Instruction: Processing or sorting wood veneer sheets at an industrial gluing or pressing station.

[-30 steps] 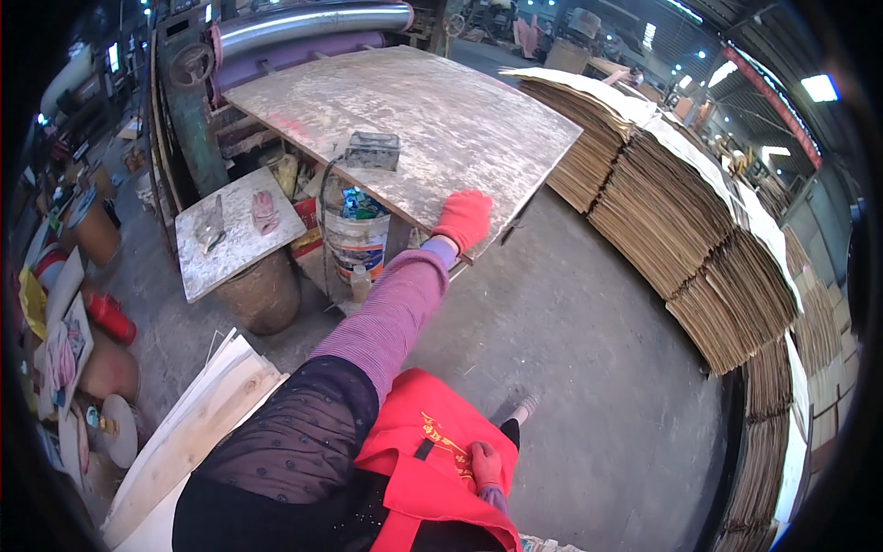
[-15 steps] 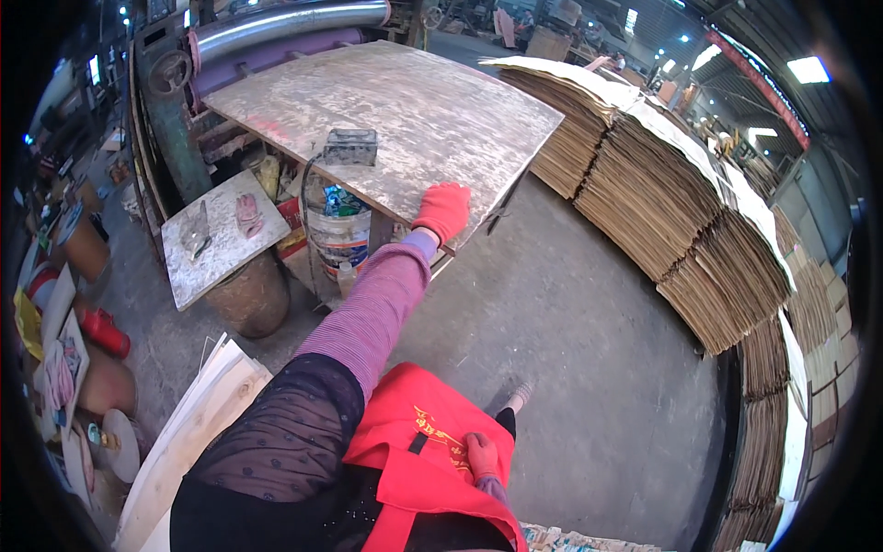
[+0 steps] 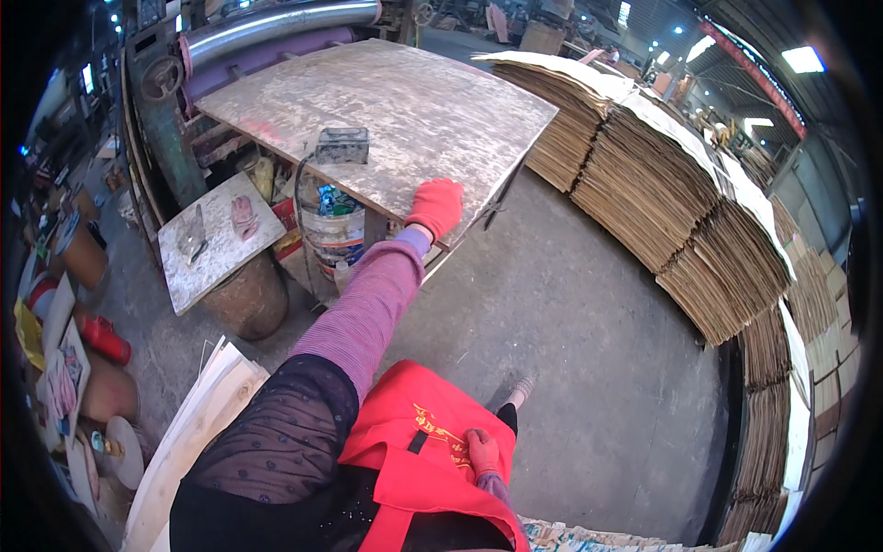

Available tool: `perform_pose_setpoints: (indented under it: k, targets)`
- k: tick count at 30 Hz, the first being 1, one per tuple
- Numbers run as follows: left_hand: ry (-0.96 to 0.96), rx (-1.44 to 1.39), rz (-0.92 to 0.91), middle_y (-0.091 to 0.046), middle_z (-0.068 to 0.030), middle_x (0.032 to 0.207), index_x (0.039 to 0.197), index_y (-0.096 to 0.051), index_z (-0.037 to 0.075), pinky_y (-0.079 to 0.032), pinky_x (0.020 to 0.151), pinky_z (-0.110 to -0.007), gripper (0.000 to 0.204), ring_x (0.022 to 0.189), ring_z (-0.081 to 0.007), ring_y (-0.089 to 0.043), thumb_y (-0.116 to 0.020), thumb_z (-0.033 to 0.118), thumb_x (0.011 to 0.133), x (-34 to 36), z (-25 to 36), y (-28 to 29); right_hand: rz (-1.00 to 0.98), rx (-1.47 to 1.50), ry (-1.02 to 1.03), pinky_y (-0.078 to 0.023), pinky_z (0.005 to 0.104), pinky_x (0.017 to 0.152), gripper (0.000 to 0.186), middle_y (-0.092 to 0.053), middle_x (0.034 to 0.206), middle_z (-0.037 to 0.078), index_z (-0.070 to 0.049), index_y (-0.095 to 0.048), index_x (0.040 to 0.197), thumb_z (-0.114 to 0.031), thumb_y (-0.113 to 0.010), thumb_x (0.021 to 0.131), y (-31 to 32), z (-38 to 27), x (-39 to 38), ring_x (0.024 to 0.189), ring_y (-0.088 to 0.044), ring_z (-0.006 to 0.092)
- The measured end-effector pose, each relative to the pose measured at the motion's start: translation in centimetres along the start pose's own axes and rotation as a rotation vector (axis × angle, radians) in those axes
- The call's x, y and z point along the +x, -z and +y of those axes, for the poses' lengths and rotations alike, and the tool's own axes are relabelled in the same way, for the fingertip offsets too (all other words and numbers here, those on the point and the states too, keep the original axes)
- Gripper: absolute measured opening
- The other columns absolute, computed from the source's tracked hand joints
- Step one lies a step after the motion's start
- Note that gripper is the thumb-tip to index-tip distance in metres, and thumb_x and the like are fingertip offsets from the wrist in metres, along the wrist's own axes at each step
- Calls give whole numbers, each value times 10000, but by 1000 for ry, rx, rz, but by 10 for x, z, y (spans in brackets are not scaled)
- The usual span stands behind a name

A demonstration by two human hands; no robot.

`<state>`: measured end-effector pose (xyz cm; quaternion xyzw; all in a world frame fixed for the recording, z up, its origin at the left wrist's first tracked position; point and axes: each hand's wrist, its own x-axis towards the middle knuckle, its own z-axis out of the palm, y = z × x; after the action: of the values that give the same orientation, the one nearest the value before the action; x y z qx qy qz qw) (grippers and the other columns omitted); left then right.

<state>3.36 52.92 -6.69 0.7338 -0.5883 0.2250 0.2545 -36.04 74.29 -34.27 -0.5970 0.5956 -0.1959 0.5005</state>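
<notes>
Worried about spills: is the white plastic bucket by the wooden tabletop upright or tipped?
Upright: the bucket stands mouth up, blue-green material showing inside.

From here I see a large table with a worn, white-smeared brown board top [image 3: 432,106] across the upper middle of the frame. A dark grey, box-shaped block [image 3: 343,146] sits near its left edge, and a left hand in a red knitted glove [image 3: 436,208] rests by its near corner. Over at left, a whitish, stained square board [image 3: 207,271] lies on a brown round drum [image 3: 246,304], carrying a crumpled pink glove [image 3: 244,218] and a dark flat tool [image 3: 192,239]. The drum stands on the grey concrete floor [image 3: 589,396].
</notes>
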Motion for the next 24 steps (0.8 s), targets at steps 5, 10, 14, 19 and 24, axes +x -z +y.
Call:
perform_pose_setpoints:
  k: [5,10,14,19,24]
  targets:
    - [4,-1,-12,-639,-129,854,816,-625,96,-464,738,-417,145,839,-293,-614,-558,213,764,0,1,2,34,-92,75,-461,271,617,278,-660,759,72,-10,-662,945,-241,-552,836,0,0,0,689,-601,124]
    - [27,4,-21,-639,-126,862,824,-628,93,-467,745,-414,154,846,-293,-613,-566,221,765,0,0,2,126,-56,124,-483,319,634,288,-668,760,117,-41,-650,983,-271,-531,856,-5,20,10,691,-639,202]
    - [19,-3,-27,-637,-127,874,830,-628,92,-468,748,-412,163,848,-292,-613,-569,231,767,0,1,3,75,-108,35,-497,370,694,315,-671,797,151,-74,-654,990,-324,-520,854,-5,13,7,756,-660,287]
    - [26,5,-30,-635,-129,886,836,-629,95,-467,755,-411,170,859,-293,-611,-576,241,768,1,1,2,56,-54,59,-497,348,690,309,-673,788,141,-65,-653,987,-314,-529,853,-11,43,21,738,-663,260]
    - [26,2,-37,-635,-130,887,836,-629,93,-466,757,-412,172,862,-294,-610,-575,242,770,0,1,3,3,42,-8,-491,303,663,295,-678,766,112,-38,-643,974,-287,-531,862,-6,23,11,695,-660,187]
